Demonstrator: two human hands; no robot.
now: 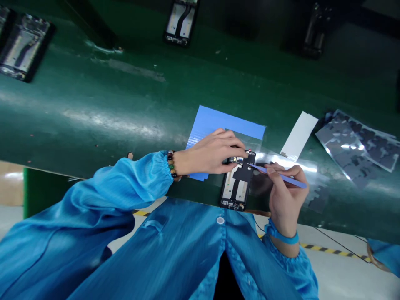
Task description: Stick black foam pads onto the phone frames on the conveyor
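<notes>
An opened phone lies near the table's front edge, its inner parts and a black film showing. My left hand reaches over its upper end, with the fingers curled on the far side and the thumb on the near side, gripping it. Between the fingers and thumb of my right hand is a slim purple pair of tweezers. Their pointed tip touches or hovers just over the phone's upper right part; I cannot tell which. Under my left hand and partly hidden by it is a blue sheet.
Right of the phone, a white strip and several clear sheets with dark die-cut pieces lie on the green table. Other opened phones rest at the back and far left. A dark post stands at the back left.
</notes>
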